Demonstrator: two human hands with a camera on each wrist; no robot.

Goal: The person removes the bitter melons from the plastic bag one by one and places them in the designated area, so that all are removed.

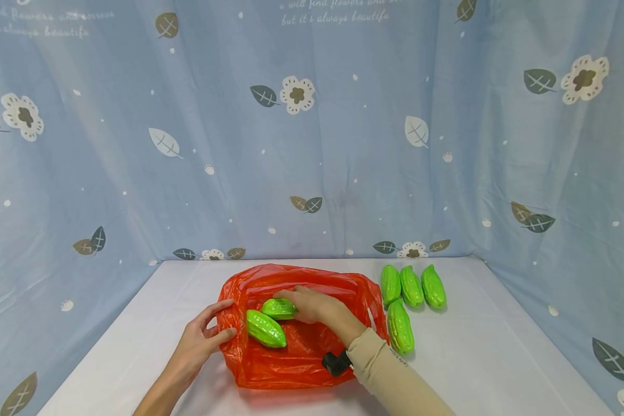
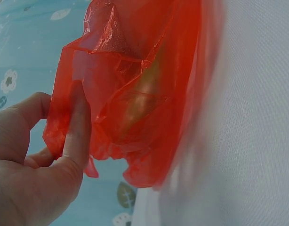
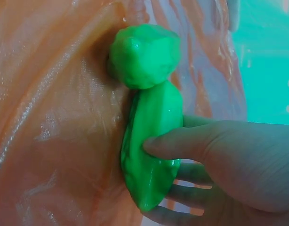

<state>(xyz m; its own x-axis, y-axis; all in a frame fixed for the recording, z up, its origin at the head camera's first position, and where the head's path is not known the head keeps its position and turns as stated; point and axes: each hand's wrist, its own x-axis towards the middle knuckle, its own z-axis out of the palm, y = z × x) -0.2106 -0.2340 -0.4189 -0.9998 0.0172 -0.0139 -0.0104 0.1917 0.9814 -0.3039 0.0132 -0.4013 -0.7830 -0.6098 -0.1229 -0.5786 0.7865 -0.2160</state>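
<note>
Two green gourds lie in one red bag, four outside.

Beige right sleeve, small dark lettering, black wrist device

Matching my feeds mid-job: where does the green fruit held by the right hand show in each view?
Head: the green fruit is just left of centre, lower half, in the right hand.
Left wrist: cannot tell; a greenish shape shows through the red bag near centre, which fruit unclear.
Right wrist: the green fruit is at centre, the lower of two.
Shared landmark: the red bag.
</note>
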